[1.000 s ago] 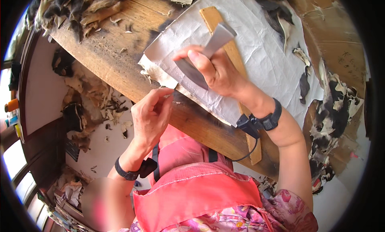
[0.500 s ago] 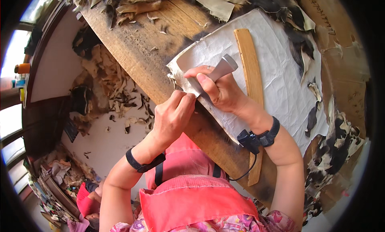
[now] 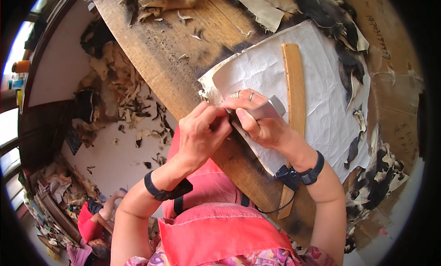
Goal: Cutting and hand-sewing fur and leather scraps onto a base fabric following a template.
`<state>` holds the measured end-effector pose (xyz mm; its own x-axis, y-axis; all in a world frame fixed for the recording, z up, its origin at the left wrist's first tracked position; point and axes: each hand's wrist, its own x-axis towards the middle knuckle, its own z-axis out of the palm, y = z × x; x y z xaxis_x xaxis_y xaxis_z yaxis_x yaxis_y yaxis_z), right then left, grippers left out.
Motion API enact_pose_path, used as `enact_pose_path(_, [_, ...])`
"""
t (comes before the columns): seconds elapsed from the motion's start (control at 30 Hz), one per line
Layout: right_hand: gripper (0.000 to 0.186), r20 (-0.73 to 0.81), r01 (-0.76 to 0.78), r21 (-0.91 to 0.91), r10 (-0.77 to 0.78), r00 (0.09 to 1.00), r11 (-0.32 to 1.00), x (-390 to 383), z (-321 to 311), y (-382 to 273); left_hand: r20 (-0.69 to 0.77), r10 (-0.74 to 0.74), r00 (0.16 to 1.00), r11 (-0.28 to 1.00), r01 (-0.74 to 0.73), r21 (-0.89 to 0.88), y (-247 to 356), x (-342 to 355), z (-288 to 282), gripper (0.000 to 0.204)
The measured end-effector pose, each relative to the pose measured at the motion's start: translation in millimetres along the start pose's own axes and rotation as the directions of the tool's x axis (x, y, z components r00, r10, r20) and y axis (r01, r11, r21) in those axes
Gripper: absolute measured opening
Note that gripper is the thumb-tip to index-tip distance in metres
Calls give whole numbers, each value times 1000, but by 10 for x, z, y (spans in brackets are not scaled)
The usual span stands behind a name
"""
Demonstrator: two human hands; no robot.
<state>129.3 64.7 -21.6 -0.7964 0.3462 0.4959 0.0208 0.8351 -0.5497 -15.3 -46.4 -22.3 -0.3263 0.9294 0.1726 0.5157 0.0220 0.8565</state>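
My right hand point(image 3: 266, 128) is wrapped round a flat grey metal knife point(image 3: 272, 108) with a flared end, thumb along its side. Close beside it, my left hand point(image 3: 201, 130) is closed in a pinch at the near-left edge of a white, crinkled hide point(image 3: 257, 68). The fingertips of both hands almost meet there; the knife's working end is hidden between them. At the hide's left corner, the edge is curled and ragged. A slightly curved wooden strip point(image 3: 294, 91) lies across the hide, to the right of my right hand.
The worn wooden table point(image 3: 151, 59) runs diagonally beneath the hide. Fur scraps point(image 3: 326, 18) are heaped at its far side, and black-and-white scraps point(image 3: 379, 174) lie at the right beside cardboard point(image 3: 390, 91). More offcuts point(image 3: 115, 82) cover the floor at left. A person in red point(image 3: 89, 222) is at lower left.
Both hands have shifted slightly, staying together at the hide's edge. The knife has tilted, its flared end now pointing more to the right. The whole view has moved a little.
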Motion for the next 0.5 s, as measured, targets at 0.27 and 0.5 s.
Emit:
enact_pose_path(0.27, [29,-5,-60,-3,60,998,998,128,152,108,144,-144,979,914,187,-359,-40,36,-78,10])
enact_pose_path(0.5, [12,-117,-188,45,192,974,981,486,269,200,326,-228,918,609,395,-688,4,139,-279,8])
